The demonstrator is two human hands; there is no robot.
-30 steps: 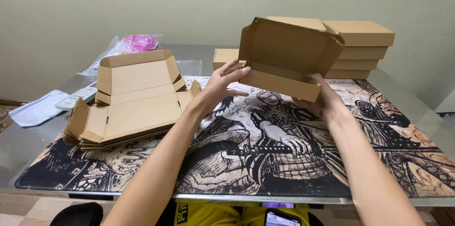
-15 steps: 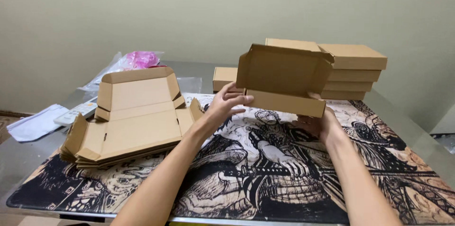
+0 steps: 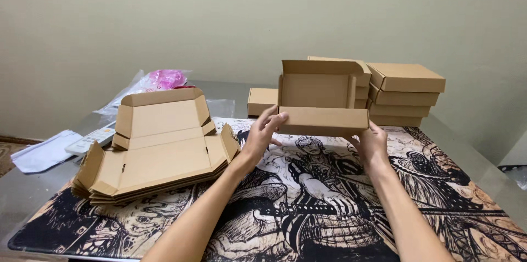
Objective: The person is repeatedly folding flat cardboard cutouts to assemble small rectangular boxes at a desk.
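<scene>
this looks like a room in a home turned into a small packing station. a glass-topped table (image 3: 33, 196) stands against a plain, bare beige wall (image 3: 219, 15), covered by a large desk mat (image 3: 307, 212) printed with black-and-white comic art. on it lie a stack of flat, unfolded cardboard mailer boxes (image 3: 156, 152) and, at the back, piles of assembled cardboard boxes (image 3: 403, 92). clear plastic bags (image 3: 137, 89), one with something pink inside, and a white remote control (image 3: 88, 140) lie at the left edge.

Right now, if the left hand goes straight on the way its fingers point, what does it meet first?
The left hand already touches the open box; past its corner, probably the small closed box behind, though depth is unclear.
</scene>
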